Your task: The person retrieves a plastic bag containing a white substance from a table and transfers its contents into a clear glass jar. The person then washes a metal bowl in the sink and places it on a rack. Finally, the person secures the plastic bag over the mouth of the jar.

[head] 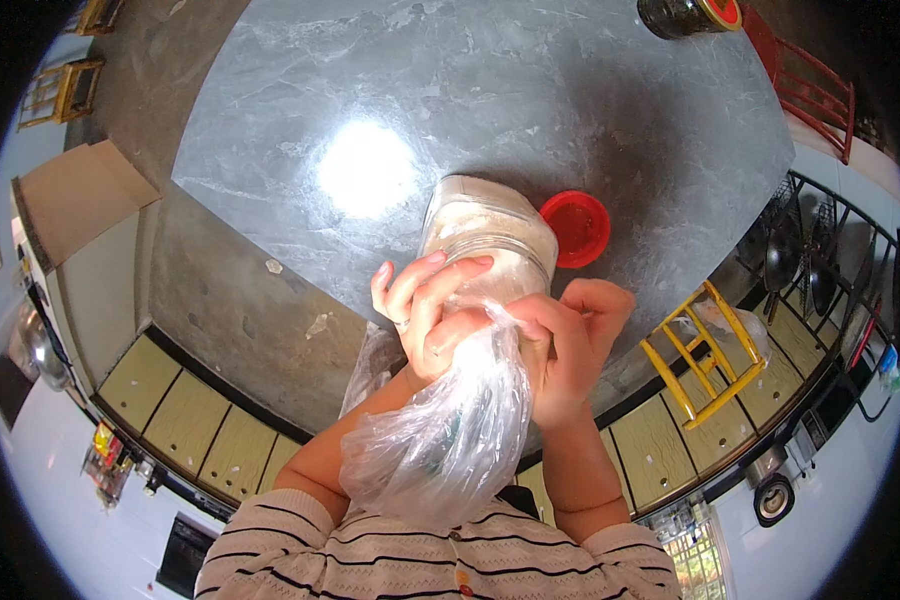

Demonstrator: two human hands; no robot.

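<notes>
On the grey marble-patterned table stands a clear jar [487,210] filled with whitish contents. A clear plastic bag [450,442] is bunched over the jar's near end and hangs towards my chest. My left hand [439,315] holds the gathered bag, with some fingers spread over the jar's neck area. My right hand [570,345] pinches the bag's neck on the other side. Touching or just beside the jar is a round red lid [576,229]. The jar's mouth is hidden by the bag and my fingers.
A dark jar [682,16] with a red and gold lid is at the far right of the table [285,105]. A yellow chair frame [705,356] and a black rack [832,262] with pans are on the right. A cardboard-topped white box [94,232] is on the left.
</notes>
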